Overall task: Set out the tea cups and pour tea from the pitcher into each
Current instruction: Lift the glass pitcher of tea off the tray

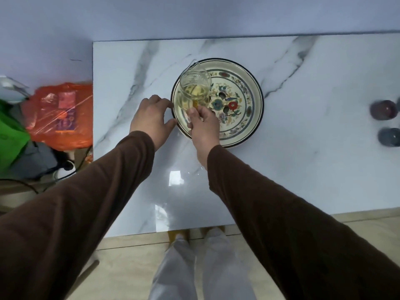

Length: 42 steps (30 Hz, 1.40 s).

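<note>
A clear glass pitcher (193, 88) with pale yellow tea stands at the left side of a round flower-patterned tea tray (244, 100), its spout pointing to the far left. My right hand (202, 124) is closed on the pitcher's handle at its near side. My left hand (152, 116) rests just left of the tray's rim with its fingers apart, holding nothing. Two dark glazed tea cups lie at the table's right edge: a purplish tea cup (383, 109) and a bluish tea cup (390, 137) nearer to me.
The white marble table (303, 165) ends at a near edge above my legs. Left of the table lie an orange plastic bag (60, 115), a green bag (12, 139), grey cloth and cables.
</note>
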### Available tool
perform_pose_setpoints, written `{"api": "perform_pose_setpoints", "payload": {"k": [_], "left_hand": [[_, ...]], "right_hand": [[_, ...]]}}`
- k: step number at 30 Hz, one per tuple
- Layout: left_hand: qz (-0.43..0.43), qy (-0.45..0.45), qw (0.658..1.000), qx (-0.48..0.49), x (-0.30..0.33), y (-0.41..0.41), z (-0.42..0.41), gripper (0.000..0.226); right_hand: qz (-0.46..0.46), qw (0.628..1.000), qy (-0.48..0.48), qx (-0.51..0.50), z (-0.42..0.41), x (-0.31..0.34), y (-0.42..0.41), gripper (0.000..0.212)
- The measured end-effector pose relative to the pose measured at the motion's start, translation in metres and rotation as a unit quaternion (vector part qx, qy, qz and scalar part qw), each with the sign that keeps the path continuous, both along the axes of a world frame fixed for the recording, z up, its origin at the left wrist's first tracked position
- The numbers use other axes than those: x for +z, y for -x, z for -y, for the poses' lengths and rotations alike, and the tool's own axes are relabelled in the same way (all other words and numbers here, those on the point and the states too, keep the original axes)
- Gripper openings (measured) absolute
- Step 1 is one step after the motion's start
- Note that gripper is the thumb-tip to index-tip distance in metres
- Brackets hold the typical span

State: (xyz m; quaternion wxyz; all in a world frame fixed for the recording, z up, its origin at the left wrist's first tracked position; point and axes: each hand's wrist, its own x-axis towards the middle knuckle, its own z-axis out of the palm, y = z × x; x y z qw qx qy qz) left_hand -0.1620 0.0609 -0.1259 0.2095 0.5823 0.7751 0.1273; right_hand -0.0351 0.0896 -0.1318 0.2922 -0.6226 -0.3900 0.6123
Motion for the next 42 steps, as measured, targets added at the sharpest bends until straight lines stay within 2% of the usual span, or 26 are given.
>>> {"api": "perform_pose_setpoints", "payload": {"k": [3, 8, 12, 23, 33, 42], "left_hand": [[-0.003, 0.007, 1.0, -0.009, 0.001, -0.003, -0.001, 0.037], [0.009, 0.03, 0.999, -0.026, 0.012, -0.02, -0.002, 0.039], [0.017, 0.03, 0.998, -0.061, 0.029, -0.052, -0.008, 0.04], [-0.004, 0.02, 0.98, -0.2, 0.05, -0.242, -0.011, 0.044], [0.006, 0.023, 0.975, -0.222, 0.047, -0.414, 0.012, 0.044], [0.017, 0.046, 0.973, -0.227, 0.027, -0.482, -0.025, 0.044]], "right_hand": [[-0.029, 0.999, 0.011, -0.03, 0.002, 0.003, -0.008, 0.012], [-0.023, 0.999, -0.016, -0.039, 0.007, 0.023, -0.042, 0.018], [0.021, 0.997, -0.049, -0.048, 0.017, 0.043, -0.091, 0.016], [0.152, 0.984, -0.084, -0.045, 0.061, 0.076, -0.299, 0.023], [0.212, 0.97, -0.115, -0.022, 0.088, 0.073, -0.477, 0.025], [0.243, 0.963, -0.113, -0.02, 0.051, 0.062, -0.555, 0.026]]}}
